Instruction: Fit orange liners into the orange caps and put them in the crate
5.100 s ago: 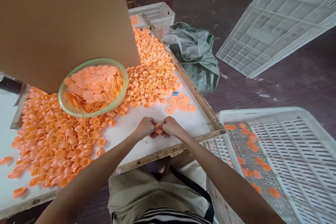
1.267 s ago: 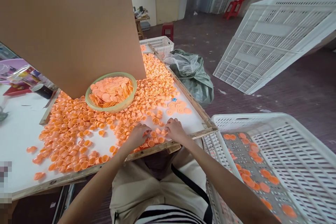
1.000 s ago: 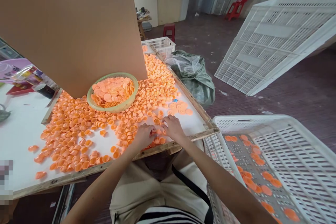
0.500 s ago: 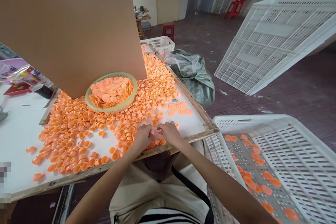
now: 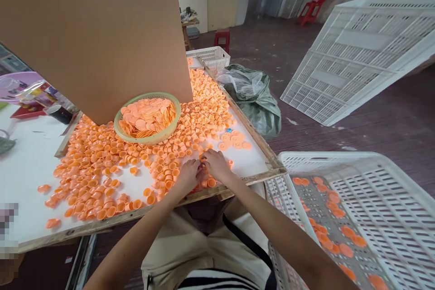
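Note:
Small orange plastic cups (image 5: 98, 181) lie in a broad heap on the white tabletop (image 5: 23, 163). My left hand (image 5: 189, 176) rests among them near the table's front edge, its fingers curled inward. Close against it, my right hand (image 5: 218, 166) also has bent fingers, with the fingertips of both hands meeting. Whatever sits between them is too small and covered to name, though orange shows around the fingers. Flat orange discs (image 5: 238, 138) lie just beyond my right hand, beside a small blue piece (image 5: 229, 130). A pale green basket (image 5: 147, 139) full of orange discs stands on the heap.
A tall cardboard panel (image 5: 112, 36) rises behind the basket. Wooden strips (image 5: 249, 129) edge the table. To my right, a white crate (image 5: 384, 172) holds scattered orange discs; another crate (image 5: 343, 63) stands tilted beyond. A green sack (image 5: 258, 104) lies beside the table.
My right hand has moved slightly away from me, toward the cups, and the two hands have come together. The whole view has shifted a little.

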Demonstrator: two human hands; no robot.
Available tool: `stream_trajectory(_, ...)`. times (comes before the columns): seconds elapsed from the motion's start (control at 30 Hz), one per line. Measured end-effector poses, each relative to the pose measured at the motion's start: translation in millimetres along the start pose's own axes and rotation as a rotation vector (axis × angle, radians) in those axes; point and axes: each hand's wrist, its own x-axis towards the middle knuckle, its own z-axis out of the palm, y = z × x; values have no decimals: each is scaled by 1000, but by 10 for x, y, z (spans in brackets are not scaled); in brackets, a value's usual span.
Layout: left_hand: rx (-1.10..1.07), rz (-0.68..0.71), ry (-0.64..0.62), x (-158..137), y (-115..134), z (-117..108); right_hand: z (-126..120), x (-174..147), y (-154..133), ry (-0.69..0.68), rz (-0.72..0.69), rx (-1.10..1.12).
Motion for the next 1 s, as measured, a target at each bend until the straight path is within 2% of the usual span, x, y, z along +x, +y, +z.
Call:
stream_trajectory(0.13,-91,-18,-14,6,-42,35,59,92,5,-61,-26,-51)
stream_trajectory(0.27,-75,-76,84,20,-85,-31,27,69,89,-136,78,30)
stream_trajectory(0.37,-6,-103,141,154,-48,-56,-32,42,122,-173,151,9)
stream_trajectory(0.53,171,-125,89,420,75,-9,-104,76,130,18,194,-37)
stream_trajectory(0.6,234,-132,40,435,101,14,-104,115,145,92,180,-61)
stream_trajectory(0.67,242,-144,19,390,101,30,-89,154,166,103,148,-89)
stream_trajectory(0.83,122,-164,-9,214,24,29,-68,191,217,-3,148,-20)
stream_trajectory(1.0,92,-64,33,189,-59,51,-152,184,261,-131,167,60)
